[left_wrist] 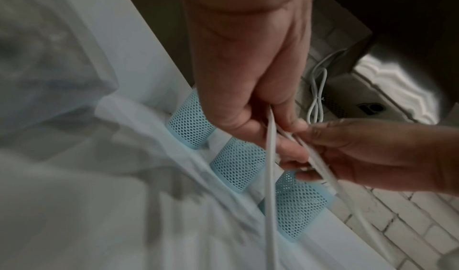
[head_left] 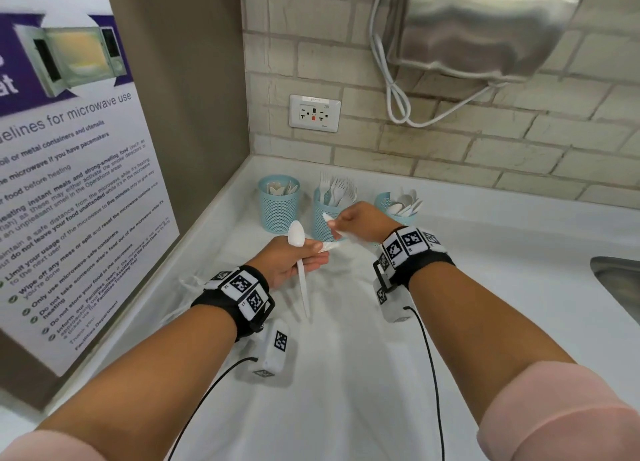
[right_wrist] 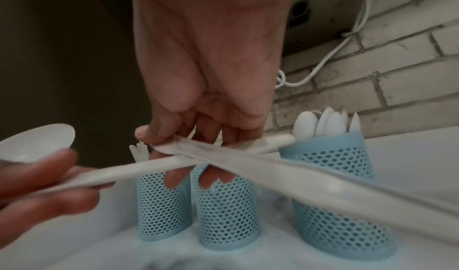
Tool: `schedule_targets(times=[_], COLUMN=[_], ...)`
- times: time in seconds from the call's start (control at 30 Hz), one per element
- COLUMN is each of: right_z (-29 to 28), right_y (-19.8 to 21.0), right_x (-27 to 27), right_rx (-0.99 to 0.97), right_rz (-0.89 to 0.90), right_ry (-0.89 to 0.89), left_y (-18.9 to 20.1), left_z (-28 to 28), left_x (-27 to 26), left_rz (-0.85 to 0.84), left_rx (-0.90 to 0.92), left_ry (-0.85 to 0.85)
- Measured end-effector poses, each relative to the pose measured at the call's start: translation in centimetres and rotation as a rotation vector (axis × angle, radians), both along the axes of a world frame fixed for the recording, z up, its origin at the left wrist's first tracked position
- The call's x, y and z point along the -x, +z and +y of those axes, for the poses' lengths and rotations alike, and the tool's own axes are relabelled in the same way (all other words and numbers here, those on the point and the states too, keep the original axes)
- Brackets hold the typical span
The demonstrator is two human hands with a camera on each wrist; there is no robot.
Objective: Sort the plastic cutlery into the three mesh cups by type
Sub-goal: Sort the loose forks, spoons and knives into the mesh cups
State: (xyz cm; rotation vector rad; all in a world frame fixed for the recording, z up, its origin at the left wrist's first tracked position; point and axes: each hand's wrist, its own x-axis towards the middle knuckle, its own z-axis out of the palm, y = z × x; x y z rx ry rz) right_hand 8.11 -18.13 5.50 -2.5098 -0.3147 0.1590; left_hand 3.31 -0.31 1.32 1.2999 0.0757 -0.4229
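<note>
Three blue mesh cups stand at the back of the counter. The left cup [head_left: 278, 206] holds flat pieces, the middle cup [head_left: 323, 223] holds forks, and the right cup [head_left: 388, 202] holds spoons. My left hand [head_left: 308, 253] grips a white plastic spoon [head_left: 296, 234], bowl up and handle hanging down. A second white utensil [head_left: 329, 218] runs between the hands; it is blurred and I cannot tell its type. My right hand [head_left: 341, 223] pinches that utensil [right_wrist: 248, 146] in front of the middle cup [right_wrist: 227, 211]. The spoon handle [left_wrist: 269, 176] crosses it.
A white sheet [head_left: 346, 356] covers the counter under my arms. A microwave poster [head_left: 69, 183] leans on the left wall. A steel sink [head_left: 616, 280] is set in at the right. A wall outlet [head_left: 314, 112] and a steel dispenser [head_left: 485, 28] with a looped cord sit above.
</note>
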Motion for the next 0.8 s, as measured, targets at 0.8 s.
schedule_targets(times=[0.8], right_z=[2.4], right_y=[-0.4], right_x=[0.0], right_rx=[-1.15], right_rz=[0.117], right_ry=[-0.261], left_y=[-0.7], left_z=[-1.3], left_x=[-0.4], left_rz=[0.15], left_rx=[0.049], left_ry=[0.077])
